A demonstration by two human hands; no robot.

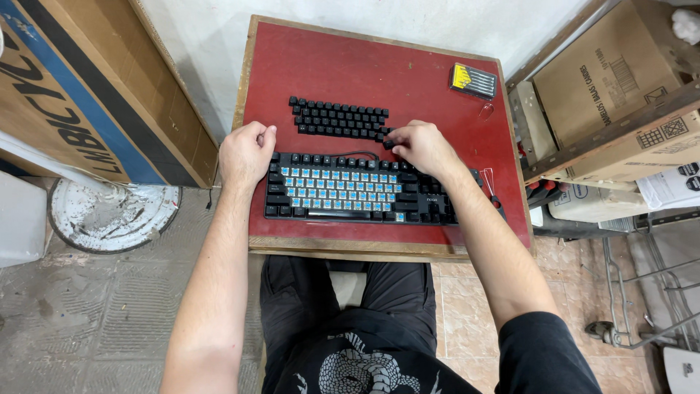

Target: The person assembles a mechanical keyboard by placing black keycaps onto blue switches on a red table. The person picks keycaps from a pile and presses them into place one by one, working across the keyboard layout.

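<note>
At the far left a large cardboard box [80, 87] leans by the wall above a round white lid [113, 215] lying on the tiled floor. Next comes the left hand [246, 155], curled into a loose fist with nothing seen in it, its knuckles resting at the left end of the keyboard [364, 197], seemingly to steady the board; the forearm runs straight down toward the body. The keyboard lies across the near part of the red table [437, 80], and most of its middle keys are bare, showing rows of blue switches, while black caps remain along the edges. Just behind it, the removed keycaps [339, 119] are laid out in tidy rows, probably to keep their order. The right hand [419, 146] bends at the wrist over the keyboard's upper edge, fingertips pinched narrowly on a black keycap [389, 144] near the laid-out set. Farther right, a yellow-and-black bit set [473, 80] sits at the table's back corner, and cardboard cartons [620, 87] fill wooden shelves beyond.
</note>
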